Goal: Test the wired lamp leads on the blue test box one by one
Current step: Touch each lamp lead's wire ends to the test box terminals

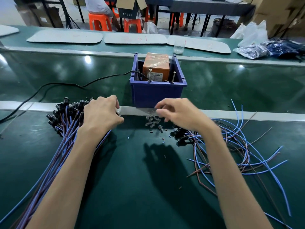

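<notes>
The blue test box [156, 95] stood at the middle of the green surface [132, 179], just beyond a metal strip [247, 115] that ran left to right. An orange block [156, 66] sat inside the box, with two metal pins [150, 76] upright at its near rim. A black cable [66, 84] trailed from the box off to the left.

A thick bundle of wired lamp leads [66, 123] lay at the near left, its black lamp ends pointing far. The left hand [102, 113] rested over those lamp ends with its fingers [113, 100] curled down. Whether they held a lead could not be told.

The right hand [179, 113] hung just near of the box, blurred. Its fingers [162, 112] were loosely bent above a small heap of clear bulbs [152, 123], and any grip there was unclear. Loose leads [239, 146] sprawled on the surface to the right, well apart from the bundle.

On the far side lay grey mats [135, 38], a clear cup [178, 47] and plastic bags [252, 50]. Orange stools [99, 22] stood beyond them.
</notes>
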